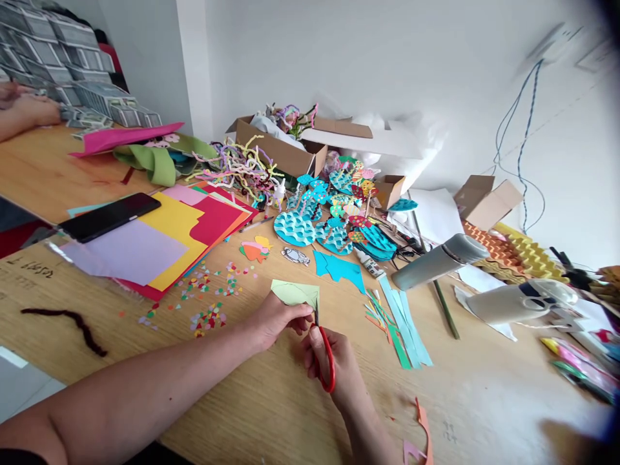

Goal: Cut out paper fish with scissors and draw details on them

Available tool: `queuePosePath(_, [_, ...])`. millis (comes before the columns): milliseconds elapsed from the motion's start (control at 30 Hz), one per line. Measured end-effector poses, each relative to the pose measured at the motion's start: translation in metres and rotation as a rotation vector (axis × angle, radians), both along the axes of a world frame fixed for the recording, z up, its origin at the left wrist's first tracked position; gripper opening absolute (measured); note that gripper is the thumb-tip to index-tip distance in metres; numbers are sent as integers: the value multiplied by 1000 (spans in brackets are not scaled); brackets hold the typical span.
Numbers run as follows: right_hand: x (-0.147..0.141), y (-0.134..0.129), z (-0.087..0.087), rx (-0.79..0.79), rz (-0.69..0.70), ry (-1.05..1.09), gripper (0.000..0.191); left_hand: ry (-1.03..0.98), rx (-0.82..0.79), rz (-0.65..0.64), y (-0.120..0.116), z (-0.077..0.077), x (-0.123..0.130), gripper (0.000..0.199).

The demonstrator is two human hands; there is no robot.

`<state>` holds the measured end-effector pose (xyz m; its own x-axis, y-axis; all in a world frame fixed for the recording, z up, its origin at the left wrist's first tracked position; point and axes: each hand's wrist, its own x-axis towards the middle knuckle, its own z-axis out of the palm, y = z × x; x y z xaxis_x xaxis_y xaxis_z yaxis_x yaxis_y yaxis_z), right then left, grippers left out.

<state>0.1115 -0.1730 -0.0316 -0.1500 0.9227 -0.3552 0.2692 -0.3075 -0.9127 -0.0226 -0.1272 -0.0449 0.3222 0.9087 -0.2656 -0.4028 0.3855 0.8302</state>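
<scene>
My left hand [278, 321] pinches the lower edge of a pale green piece of paper [293, 292] that carries a drawn curved outline. In my right hand [336, 361] is a pair of scissors [330, 371] with red handles, fingers through the loops. The scissor blades point away from me and meet the paper's right edge. Just beyond lie orange and yellow paper fish cutouts [256, 249], a small black-and-white printed figure [295, 256] and a torn-edged blue paper piece [338, 271].
Coloured paper sheets with a black phone [111, 216] lie at left, confetti bits [208, 310] beside them. Blue wavy fish crafts [295, 227] and boxes [276, 152] stand at the back. A grey bottle [438, 261] and paper strips [404, 323] are right. Another person's hand [36, 111] shows far left.
</scene>
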Motion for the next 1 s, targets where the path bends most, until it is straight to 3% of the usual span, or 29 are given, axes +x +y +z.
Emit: queuePosePath(1000, [6, 1, 0, 15, 80, -29, 64, 43, 79, -69, 3, -1, -5, 17])
